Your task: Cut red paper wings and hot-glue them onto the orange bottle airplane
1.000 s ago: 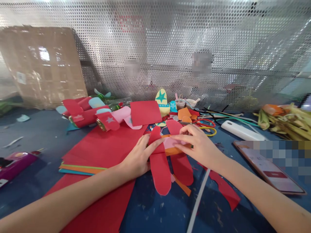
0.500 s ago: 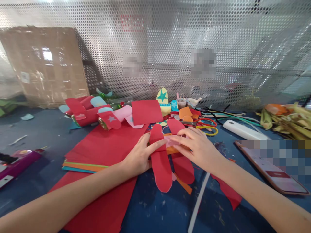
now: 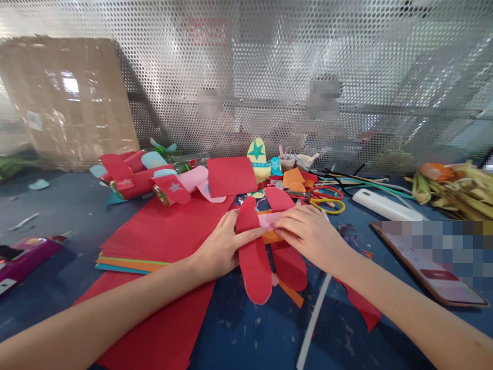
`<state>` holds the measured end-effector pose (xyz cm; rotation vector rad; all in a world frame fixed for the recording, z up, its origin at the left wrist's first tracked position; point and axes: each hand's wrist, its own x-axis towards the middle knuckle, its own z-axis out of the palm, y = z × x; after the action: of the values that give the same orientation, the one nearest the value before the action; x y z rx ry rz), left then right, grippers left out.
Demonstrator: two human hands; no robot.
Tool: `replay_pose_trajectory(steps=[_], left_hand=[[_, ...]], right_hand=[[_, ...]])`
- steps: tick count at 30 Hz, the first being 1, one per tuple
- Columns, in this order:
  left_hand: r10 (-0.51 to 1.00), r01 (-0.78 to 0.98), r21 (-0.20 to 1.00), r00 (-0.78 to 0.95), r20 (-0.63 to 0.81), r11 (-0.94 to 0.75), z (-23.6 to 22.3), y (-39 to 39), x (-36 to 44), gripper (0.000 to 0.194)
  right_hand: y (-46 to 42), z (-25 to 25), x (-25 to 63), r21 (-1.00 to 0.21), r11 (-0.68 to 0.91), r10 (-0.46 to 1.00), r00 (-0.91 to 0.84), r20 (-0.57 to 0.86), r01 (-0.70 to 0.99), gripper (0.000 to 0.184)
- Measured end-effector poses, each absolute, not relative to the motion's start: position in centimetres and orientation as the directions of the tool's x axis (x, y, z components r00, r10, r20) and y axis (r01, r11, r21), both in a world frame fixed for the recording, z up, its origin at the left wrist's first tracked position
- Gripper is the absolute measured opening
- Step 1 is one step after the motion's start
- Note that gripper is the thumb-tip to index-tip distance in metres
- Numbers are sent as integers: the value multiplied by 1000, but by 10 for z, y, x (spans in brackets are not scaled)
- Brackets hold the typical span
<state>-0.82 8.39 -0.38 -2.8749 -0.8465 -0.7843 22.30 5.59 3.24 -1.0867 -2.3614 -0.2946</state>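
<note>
My left hand (image 3: 221, 249) grips the left one of two rounded red paper strips (image 3: 254, 267), its fingers curled round the strip's fold. My right hand (image 3: 308, 234) lies over the second red strip (image 3: 289, 264), its fingers pressed together on a small pink paper piece (image 3: 268, 220) and an orange strip (image 3: 273, 237) that cross both red strips. The whole piece rests on the blue table (image 3: 262, 334).
A stack of red and coloured sheets (image 3: 162, 236) lies left of my hands. Red paper aeroplanes (image 3: 142, 182), scissors (image 3: 325, 198), a white stick (image 3: 314, 321), a phone (image 3: 431, 267), a purple box (image 3: 23, 257) and dried leaves (image 3: 450, 192) surround them. Perforated metal mesh (image 3: 269, 77) and cardboard (image 3: 69, 103) stand behind.
My right hand's fingers have flattened down onto the pink piece. My left hand holds its place on the red strip.
</note>
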Motion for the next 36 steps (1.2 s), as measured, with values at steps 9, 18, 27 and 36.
replay_pose_trajectory(steps=[9, 18, 27, 36], left_hand=[[514, 523, 135, 698, 497, -841, -4, 83, -8, 51], [545, 529, 181, 690, 477, -829, -1, 82, -7, 65], [575, 540, 218, 685, 447, -813, -5, 84, -9, 59], [603, 571, 223, 658, 451, -790, -5, 81, -9, 65]], right_hand=[[63, 41, 237, -57, 585, 704, -472, 531, 809, 11], [69, 42, 248, -89, 555, 752, -453, 480, 827, 18], [67, 47, 245, -100, 563, 761, -467, 450, 821, 7], [68, 46, 250, -105, 560, 769, -468, 436, 822, 11]])
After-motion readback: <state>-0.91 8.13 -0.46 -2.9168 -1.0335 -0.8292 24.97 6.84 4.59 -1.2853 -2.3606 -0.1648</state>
